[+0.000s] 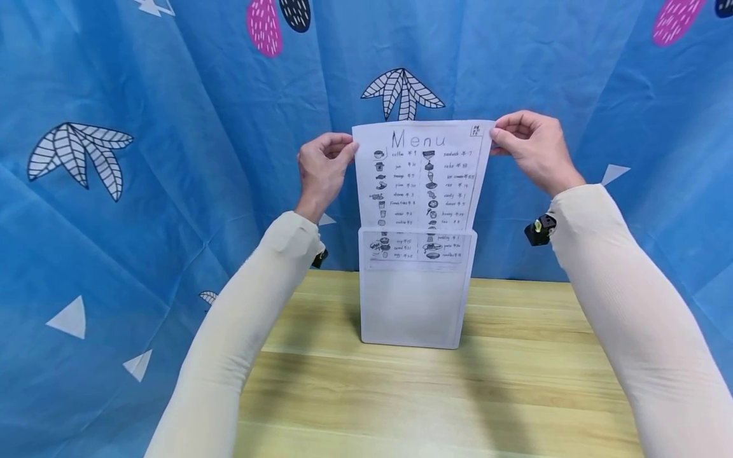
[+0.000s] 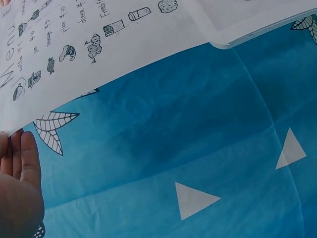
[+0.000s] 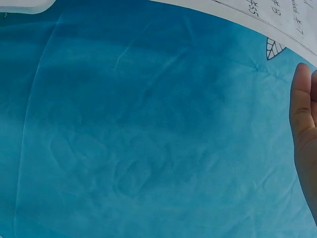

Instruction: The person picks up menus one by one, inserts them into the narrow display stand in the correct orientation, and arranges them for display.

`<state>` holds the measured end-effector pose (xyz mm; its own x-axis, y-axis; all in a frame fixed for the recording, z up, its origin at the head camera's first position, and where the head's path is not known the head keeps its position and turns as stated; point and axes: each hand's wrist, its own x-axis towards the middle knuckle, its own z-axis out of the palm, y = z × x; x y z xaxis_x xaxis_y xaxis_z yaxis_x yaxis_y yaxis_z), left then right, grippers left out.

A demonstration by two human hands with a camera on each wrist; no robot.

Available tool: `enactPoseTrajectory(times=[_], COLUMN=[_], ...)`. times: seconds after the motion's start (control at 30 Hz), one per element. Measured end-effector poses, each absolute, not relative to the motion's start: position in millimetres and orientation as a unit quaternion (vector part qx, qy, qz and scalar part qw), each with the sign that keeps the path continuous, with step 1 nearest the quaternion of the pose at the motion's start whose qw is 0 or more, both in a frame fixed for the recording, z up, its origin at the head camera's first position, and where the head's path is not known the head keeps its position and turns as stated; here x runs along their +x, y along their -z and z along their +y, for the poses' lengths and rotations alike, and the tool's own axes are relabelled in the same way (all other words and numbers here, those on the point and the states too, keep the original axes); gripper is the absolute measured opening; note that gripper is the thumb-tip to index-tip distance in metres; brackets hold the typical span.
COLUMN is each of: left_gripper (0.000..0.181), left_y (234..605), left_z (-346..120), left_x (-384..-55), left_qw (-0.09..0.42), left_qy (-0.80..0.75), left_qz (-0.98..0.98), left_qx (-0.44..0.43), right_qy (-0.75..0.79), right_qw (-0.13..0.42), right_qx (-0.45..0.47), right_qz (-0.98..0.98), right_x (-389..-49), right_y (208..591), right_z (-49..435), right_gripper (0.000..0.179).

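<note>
A white paper menu sheet [image 1: 412, 184], hand-drawn with small food pictures and prices, stands upright in the head view. Its lower part lies inside a clear, white-edged display holder [image 1: 409, 312] that stands on the table; the upper part sticks out above the holder's top edge. My left hand [image 1: 325, 166] pinches the sheet's upper left corner between thumb and fingers. At the upper right corner, my right hand [image 1: 535, 147] pinches the paper the same way. The left wrist view shows the left hand [image 2: 22, 173] at the sheet's edge, with the drawings running past it.
The wooden table [image 1: 343, 394] spreads below the holder, with shadows of both arms on it. Close behind hangs a blue curtain [image 1: 504, 63] with leaf and triangle prints, and it also covers the left side. Small black devices [image 1: 540, 230] sit at the wrists.
</note>
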<state>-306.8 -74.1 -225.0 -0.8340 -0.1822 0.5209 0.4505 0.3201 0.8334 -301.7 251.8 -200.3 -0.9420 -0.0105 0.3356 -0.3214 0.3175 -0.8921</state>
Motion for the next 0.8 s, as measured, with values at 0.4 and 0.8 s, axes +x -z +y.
enactPoseTrajectory(times=[0.4,0.8], left_gripper=[0.022,0.020], left_y=[236.2,244.8], left_z=[-73.3,-72.7], left_x=[-306.1,-304.9], left_qw=[0.279,0.278], left_qy=[0.565,0.563], left_qz=[-0.771,-0.772], left_qx=[-0.092,-0.101], right_qy=[-0.558,-0.542], right_qw=[0.133,0.134], right_qx=[0.095,0.096], right_qz=[-0.813,-0.824], right_x=[-304.1,-303.8], right_y=[208.0,221.9], right_z=[251.9,255.5], right_gripper=[0.018,0.021])
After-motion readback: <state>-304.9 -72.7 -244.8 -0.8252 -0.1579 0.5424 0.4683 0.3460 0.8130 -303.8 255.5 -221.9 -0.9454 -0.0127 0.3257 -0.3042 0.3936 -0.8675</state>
